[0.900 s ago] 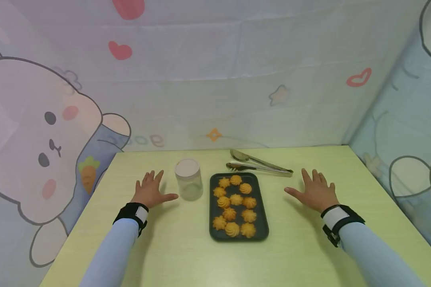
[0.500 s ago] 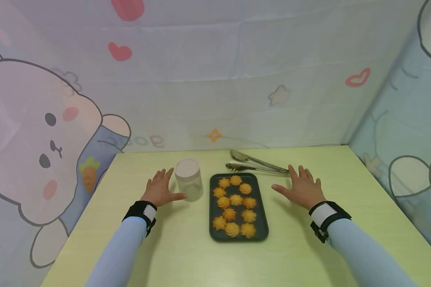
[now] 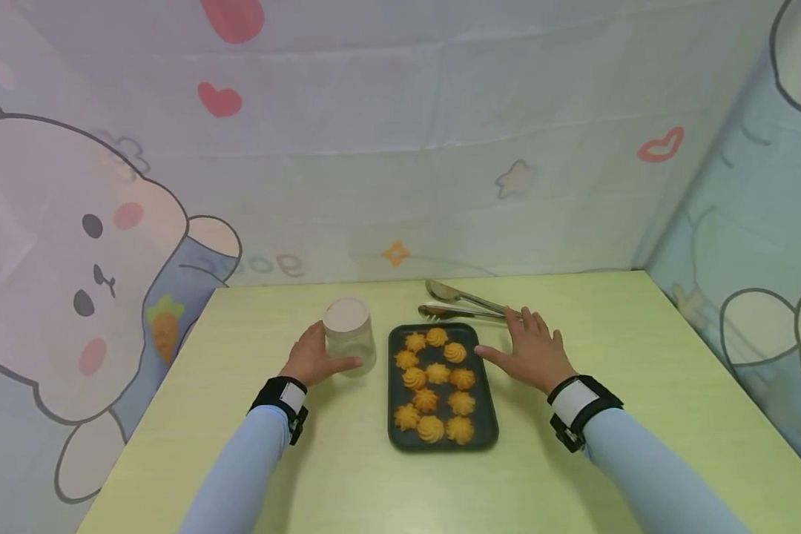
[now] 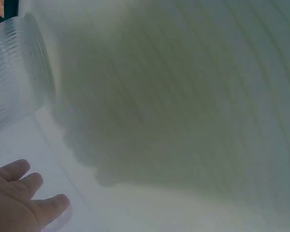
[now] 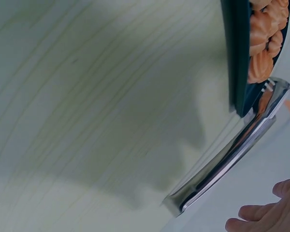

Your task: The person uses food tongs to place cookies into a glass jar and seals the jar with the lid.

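Note:
Beside a clear jar with a pale lid point(image 3: 348, 317), my left hand point(image 3: 312, 357) is spread, thumb in front of the jar in the head view. The left wrist view shows a gap between the fingers and the jar wall point(image 4: 19, 67). My right hand point(image 3: 536, 354) hovers with spread fingers by the handle end of metal tongs point(image 3: 467, 311), overlapping that end in the head view. In the right wrist view the hand point(image 5: 275, 212) is apart from the tongs point(image 5: 227, 154). Between the hands lies a dark tray point(image 3: 398, 445) bearing several piped golden cookies point(image 3: 437, 373).
Everything stands on a light yellow-green wood-grain table point(image 3: 347, 475). A printed cloth point(image 3: 400, 148) with hearts and a rabbit hangs along the table's back edge, with more cloth at the right side. The tongs lie just behind the tray.
Both hands have moved inward: the left rightward up to the jar, the right leftward toward the tongs and the tray's right edge. Jar, tray and tongs have stayed put.

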Available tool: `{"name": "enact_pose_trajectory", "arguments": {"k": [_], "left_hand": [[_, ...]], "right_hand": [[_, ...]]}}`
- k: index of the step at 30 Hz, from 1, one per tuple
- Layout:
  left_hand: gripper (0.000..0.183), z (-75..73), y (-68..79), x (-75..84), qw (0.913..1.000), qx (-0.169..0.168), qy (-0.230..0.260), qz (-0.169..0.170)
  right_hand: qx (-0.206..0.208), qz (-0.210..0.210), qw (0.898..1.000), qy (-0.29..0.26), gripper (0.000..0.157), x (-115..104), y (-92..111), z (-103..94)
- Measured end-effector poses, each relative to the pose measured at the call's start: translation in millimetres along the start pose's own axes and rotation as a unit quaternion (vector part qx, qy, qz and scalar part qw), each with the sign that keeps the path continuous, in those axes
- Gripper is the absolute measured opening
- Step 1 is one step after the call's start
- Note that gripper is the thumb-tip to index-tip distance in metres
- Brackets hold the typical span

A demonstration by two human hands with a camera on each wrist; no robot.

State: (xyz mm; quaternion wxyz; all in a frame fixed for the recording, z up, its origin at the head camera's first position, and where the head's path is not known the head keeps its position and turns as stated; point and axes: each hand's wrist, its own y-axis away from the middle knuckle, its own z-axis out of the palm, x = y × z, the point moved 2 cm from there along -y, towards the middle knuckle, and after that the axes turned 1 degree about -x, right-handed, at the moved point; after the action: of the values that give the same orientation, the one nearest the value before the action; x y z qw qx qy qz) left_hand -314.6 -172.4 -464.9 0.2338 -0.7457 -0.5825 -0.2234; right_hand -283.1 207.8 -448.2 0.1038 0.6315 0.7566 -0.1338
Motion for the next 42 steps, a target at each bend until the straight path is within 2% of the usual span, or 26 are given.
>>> {"name": "enact_pose_trajectory", "arguments": {"k": [3, 5, 10, 14, 18, 21, 26, 33, 42], "left_hand": [[0.105, 4.5, -2.9, -2.0, 0.9988, 0.001, 0.049, -0.006], [0.109, 7.3, -4.2, -3.5, 0.9969, 0.000, 0.074, -0.025], [0.109, 13.5, -6.3, -4.6, 0.9933, 0.007, 0.101, -0.056], [0.102, 16.0, -6.4, 0.2, 0.9924, 0.016, 0.112, -0.048], [0.099, 17.7, -5.7, 3.8, 0.9928, 0.019, 0.112, -0.037], [0.099, 18.3, -5.8, 6.5, 0.9935, 0.022, 0.111, -0.015], [0.096, 17.3, -5.4, 14.7, 0.9927, 0.048, 0.110, 0.016], [0.093, 14.3, -1.8, 40.4, 0.9906, 0.071, 0.106, 0.049], [0.090, 16.1, 5.2, 68.5, 0.9911, 0.089, 0.041, 0.090]], "right_hand": [[0.002, -0.008, 1.000, 0.001, 0.104, -8.2, -0.3, 1.1], [0.003, -0.013, 1.000, -0.001, 0.103, -14.2, -0.2, 1.8], [0.007, -0.022, 1.000, -0.010, 0.103, -25.4, -0.4, 5.7], [0.004, -0.029, 0.999, -0.017, 0.102, -32.3, -0.4, 10.0], [0.002, -0.035, 0.999, -0.022, 0.103, -39.0, 0.5, 12.7], [0.000, -0.038, 0.999, -0.028, 0.102, -43.3, 1.5, 12.6], [-0.006, -0.041, 0.998, -0.046, 0.102, -52.6, 3.9, 10.8], [0.002, -0.052, 0.997, -0.065, 0.101, -70.7, 5.8, 4.6], [0.032, -0.090, 0.989, -0.115, 0.097, -94.7, 7.9, -5.8]]}}
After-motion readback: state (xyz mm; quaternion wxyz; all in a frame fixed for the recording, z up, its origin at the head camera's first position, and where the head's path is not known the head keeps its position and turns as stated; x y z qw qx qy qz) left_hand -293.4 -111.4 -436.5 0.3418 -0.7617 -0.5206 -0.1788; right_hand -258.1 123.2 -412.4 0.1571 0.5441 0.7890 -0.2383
